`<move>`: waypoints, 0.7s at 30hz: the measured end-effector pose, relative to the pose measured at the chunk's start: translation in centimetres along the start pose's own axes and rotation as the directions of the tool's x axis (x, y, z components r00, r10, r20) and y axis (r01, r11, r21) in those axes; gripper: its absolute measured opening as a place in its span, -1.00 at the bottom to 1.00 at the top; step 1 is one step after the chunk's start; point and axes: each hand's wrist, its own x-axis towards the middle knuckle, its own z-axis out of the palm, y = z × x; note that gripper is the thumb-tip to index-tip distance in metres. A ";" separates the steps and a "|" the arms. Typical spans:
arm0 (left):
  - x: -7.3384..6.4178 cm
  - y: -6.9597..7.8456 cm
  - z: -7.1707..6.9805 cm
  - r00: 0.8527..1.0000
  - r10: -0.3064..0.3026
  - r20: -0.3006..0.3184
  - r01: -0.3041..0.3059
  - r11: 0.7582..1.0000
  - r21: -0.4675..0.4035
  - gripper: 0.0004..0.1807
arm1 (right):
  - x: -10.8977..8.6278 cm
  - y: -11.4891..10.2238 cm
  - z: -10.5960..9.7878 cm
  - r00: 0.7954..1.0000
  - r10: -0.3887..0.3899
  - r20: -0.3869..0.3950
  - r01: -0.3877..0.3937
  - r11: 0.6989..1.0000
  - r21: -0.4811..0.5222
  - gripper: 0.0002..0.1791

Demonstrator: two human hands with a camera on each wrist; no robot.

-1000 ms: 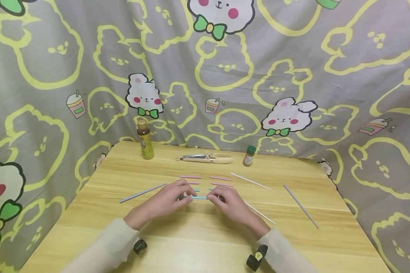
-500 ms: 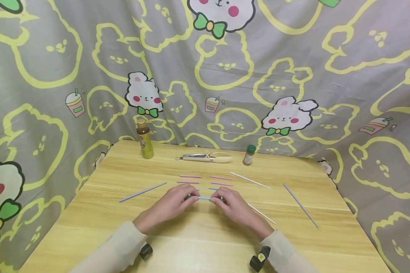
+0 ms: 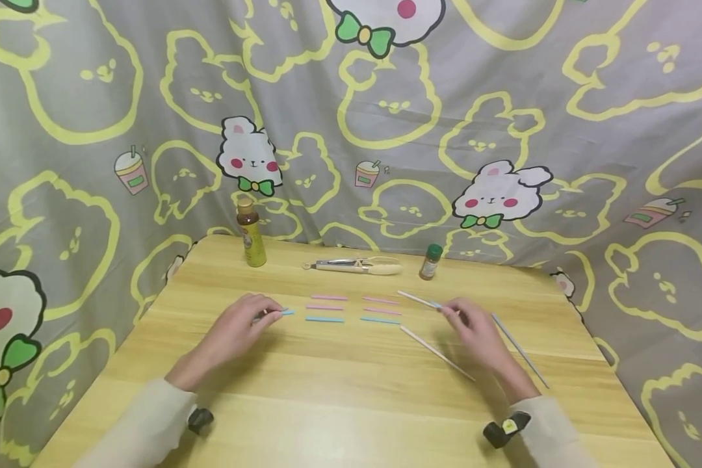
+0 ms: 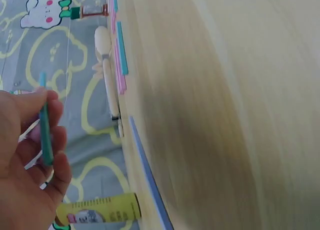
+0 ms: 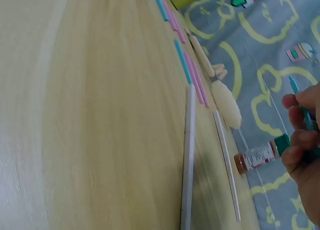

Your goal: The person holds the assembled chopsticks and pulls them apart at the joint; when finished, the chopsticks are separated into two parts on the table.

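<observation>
My left hand (image 3: 242, 325) pinches a short blue straw piece (image 4: 45, 125), whose end sticks out past the fingertips in the head view. The right hand (image 3: 474, 325) holds another short blue straw piece (image 5: 305, 109), its tip overlapping the far white straw (image 3: 416, 298) in the head view. Between the hands lie short pieces in two columns: a blue piece (image 3: 324, 319) and two pink ones (image 3: 326, 307) on the left, a blue piece (image 3: 380, 320) and two pink ones (image 3: 383, 311) on the right. A purple straw (image 4: 150, 175) lies below the left hand.
A second white straw (image 3: 437, 353) and a purple straw (image 3: 520, 351) lie slantwise on the right. Along the back of the wooden table (image 3: 327, 403) are a yellow bottle (image 3: 253, 240), tongs (image 3: 353, 266) and a green-capped jar (image 3: 430, 263). A patterned curtain (image 3: 304, 84) hangs behind.
Both hands were together at the middle, holding one blue straw between them. They have moved apart, left and right, each with a blue piece of it.
</observation>
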 end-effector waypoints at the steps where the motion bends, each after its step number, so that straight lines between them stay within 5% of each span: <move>1: 0.0 -0.3 -0.4 1.000 -0.001 0.020 0.000 1.000 0.003 -0.88 | 0.0 0.3 -0.5 1.000 0.024 0.006 -0.024 1.000 0.011 -0.83; 4: 0.3 -0.6 -0.5 0.997 0.032 0.070 -0.033 0.999 0.017 -0.85 | 0.2 0.5 -0.4 0.999 0.024 0.029 -0.024 1.000 0.012 -0.80; 9: 1.2 -0.5 0.9 0.987 0.080 0.142 -0.085 0.996 0.028 -0.82 | 0.5 -0.5 2.5 0.997 -0.009 0.078 0.011 1.000 -0.019 -0.84; 21: 3.6 2.2 4.5 0.953 0.102 0.287 -0.133 0.987 0.092 -0.89 | 1.1 -4.3 9.2 0.979 -0.040 0.198 0.064 0.991 -0.118 -0.93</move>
